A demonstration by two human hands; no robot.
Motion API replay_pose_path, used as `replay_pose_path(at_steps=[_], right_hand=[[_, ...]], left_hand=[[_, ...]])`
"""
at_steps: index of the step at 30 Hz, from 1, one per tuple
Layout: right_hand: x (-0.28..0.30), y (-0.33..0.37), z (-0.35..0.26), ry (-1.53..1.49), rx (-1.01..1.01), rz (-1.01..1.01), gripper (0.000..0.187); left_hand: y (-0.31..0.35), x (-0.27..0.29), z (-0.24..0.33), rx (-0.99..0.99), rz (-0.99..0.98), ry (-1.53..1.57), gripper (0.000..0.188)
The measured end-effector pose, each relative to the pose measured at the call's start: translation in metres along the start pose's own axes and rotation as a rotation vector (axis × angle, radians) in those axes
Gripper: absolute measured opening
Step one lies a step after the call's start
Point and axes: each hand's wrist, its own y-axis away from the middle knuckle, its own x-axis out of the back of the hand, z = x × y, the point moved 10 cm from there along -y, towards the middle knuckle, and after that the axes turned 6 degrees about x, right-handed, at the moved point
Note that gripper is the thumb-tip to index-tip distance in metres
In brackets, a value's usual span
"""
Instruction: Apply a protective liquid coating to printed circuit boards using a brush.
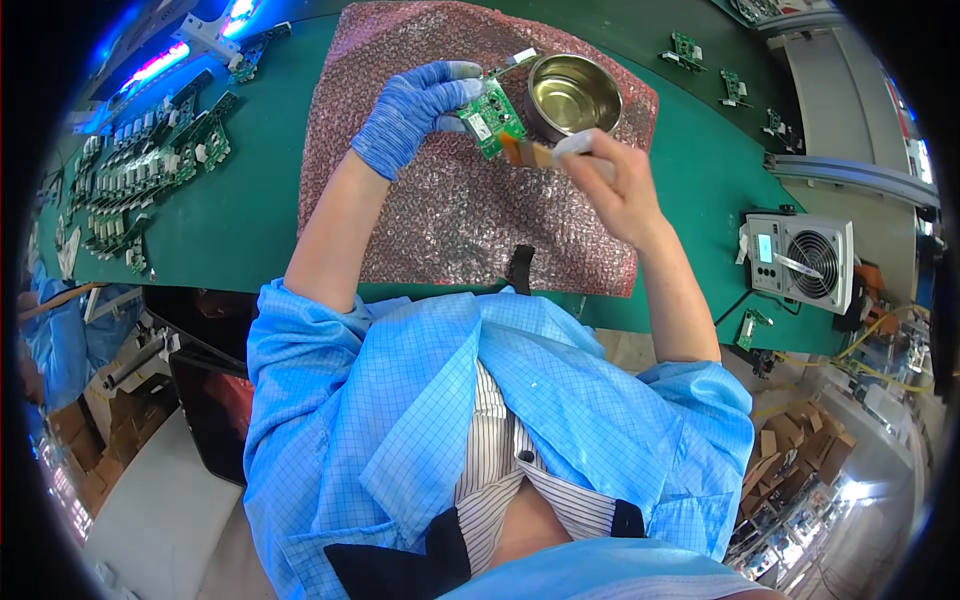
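Observation:
In a blue knitted glove, my left hand (415, 112) grips a green circuit board (491, 116) by its left edge, above the bubble wrap. A white part on a wire or stem shows at the board's upper end. My right hand (618, 185), with white covers on some fingertips, is closed round a flat brush (530, 153). The brush's orange-brown end meets the board's lower right corner, or lies just over it; I cannot tell which. Right behind the brush stands a round metal bowl (574, 97), its inside yellowish.
Pinkish bubble wrap (440, 225) covers the middle of the green table (250, 220). Rows of circuit boards (150, 165) stand at the left, and several more (683, 52) lie far right. A white fan unit (800, 260) sits at the right edge, with a small board (752, 326) near it.

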Motion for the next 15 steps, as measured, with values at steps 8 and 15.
replay_pose_path(at_steps=[8,15], right_hand=[[0.023,0.004,0.039,-0.401,-0.229,0.305,0.018],[0.008,0.021,0.048,-0.489,-0.318,0.245,0.020]], left_hand=[[0.000,-0.014,0.005,-0.019,-0.123,-0.046,0.031],[0.002,0.002,0.005,-0.062,-0.054,0.094,0.031]])
